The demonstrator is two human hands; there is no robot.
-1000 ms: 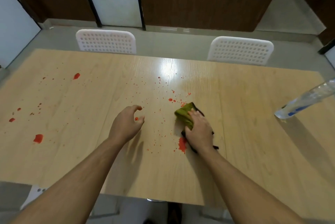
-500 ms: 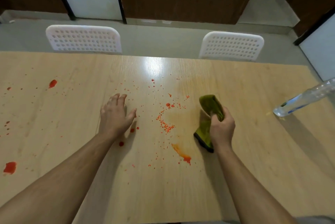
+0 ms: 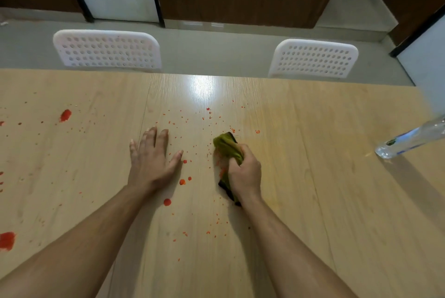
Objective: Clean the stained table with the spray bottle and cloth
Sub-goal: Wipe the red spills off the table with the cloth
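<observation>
A light wooden table (image 3: 313, 201) is spattered with red stains: fine dots in the middle (image 3: 192, 124), larger blobs at the left (image 3: 65, 115) and lower left (image 3: 7, 240). My right hand (image 3: 244, 172) grips a bunched green cloth (image 3: 226, 147) and presses it on the table amid red specks. My left hand (image 3: 151, 158) lies flat on the table with fingers spread, left of the cloth. A clear spray bottle (image 3: 409, 140) stands at the right edge, partly cut off by the frame.
Two white perforated chairs (image 3: 107, 50) (image 3: 314, 59) stand at the table's far side. Behind them are grey floor, brown panels and white panels.
My right hand with the cloth has moved left over the orange smear, which is gone. The left hand stays flat on the table.
</observation>
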